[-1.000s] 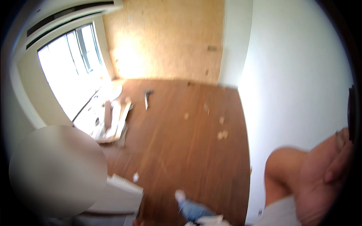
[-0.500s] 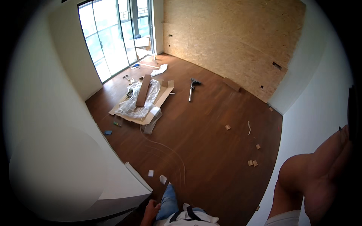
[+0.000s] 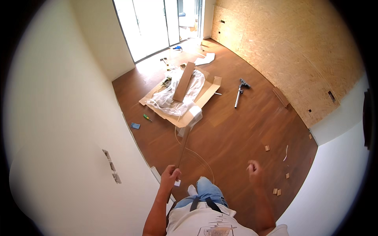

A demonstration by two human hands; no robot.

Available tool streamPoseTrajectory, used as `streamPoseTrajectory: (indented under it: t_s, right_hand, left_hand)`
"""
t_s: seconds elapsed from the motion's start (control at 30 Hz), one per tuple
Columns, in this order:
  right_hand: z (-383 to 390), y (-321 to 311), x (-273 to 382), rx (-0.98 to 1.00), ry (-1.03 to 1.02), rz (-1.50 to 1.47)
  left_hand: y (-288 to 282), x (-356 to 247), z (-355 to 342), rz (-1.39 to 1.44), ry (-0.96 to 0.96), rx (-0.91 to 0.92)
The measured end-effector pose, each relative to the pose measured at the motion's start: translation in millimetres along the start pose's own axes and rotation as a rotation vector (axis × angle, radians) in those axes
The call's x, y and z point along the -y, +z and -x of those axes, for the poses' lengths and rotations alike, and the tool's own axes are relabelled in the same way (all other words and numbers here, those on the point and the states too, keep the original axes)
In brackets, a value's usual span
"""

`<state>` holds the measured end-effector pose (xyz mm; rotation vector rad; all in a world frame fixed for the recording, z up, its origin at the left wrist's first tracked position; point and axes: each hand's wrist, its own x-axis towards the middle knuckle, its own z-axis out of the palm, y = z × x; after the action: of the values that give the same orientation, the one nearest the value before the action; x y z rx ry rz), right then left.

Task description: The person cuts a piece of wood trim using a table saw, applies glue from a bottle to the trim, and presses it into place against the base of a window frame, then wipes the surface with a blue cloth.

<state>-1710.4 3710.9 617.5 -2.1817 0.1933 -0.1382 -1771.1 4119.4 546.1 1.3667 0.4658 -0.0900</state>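
My left hand (image 3: 171, 176) grips a long, narrow brown wooden strip (image 3: 184, 142) that angles forward from beside my left leg toward the cardboard on the floor. My right hand (image 3: 254, 169) hangs in front of me at right, fingers curled with nothing visible in them. Below are my jeans-clad legs (image 3: 206, 190) and a white sock. Ahead, an opened cardboard sheet (image 3: 214, 85) carries crumpled clear plastic (image 3: 159, 98) and a brown plank (image 3: 183, 82); a thin pale loop of cord or strip trails from it across the floor.
A long-handled metal tool (image 3: 238, 98) lies right of the cardboard, a green screwdriver (image 3: 147, 117) and blue card (image 3: 135, 126) left of it. Small wood blocks (image 3: 275, 191) are scattered at right. White walls (image 3: 71, 118) flank me; a chipboard wall (image 3: 275, 39) and glass doors (image 3: 149, 27) stand ahead.
The view has turned right and down. My right hand has dropped from the upper right edge to in front of me. My left hand has risen into view with the strip in it.
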Motion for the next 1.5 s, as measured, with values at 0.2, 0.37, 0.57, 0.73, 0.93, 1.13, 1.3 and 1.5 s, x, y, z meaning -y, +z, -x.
streamPoseTrajectory:
  t_s: [0.2, 0.37, 0.57, 0.73, 0.93, 1.13, 1.3, 1.5]
  right_hand:
    - [122.7, 102.7, -279.3, 0.570, 0.568, 0.522]
    - [-27.4, 170.5, -250.8, 0.589, 0.829, 0.097]
    - [-361.4, 282.2, -146.2, 0.385, 0.452, -0.287]
    - [-511.5, 386.4, -18.1, 0.269, 0.291, -0.259]
    - [-460.1, 508.7, 26.2, 0.518, 0.379, -0.137]
    - [-337.8, 564.7, 71.6, 0.705, 0.401, 0.286]
    - [-348.3, 611.3, 77.6, 0.709, 0.550, 0.299]
    - [-507.2, 713.6, 95.5, 0.469, 0.951, -0.138]
  left_hand:
    - [-29.3, -71.6, -108.6, 0.025, -0.038, -0.031]
    - [-52.7, -96.0, -165.8, 0.002, -0.138, -0.122]
    - [-89.9, -116.5, -243.0, -0.644, 0.078, -0.483]
    - [-152.9, -162.5, -318.8, -0.811, 0.205, -0.646]
    - [-244.9, -219.1, -435.3, -0.815, 0.265, -0.645]
    - [-349.0, -266.5, -564.2, -0.880, 0.182, -0.568]
    - [-411.1, -323.6, -669.4, -0.889, 0.109, -0.520]
    - [-457.3, -371.7, -766.7, -0.845, 0.026, -0.472]
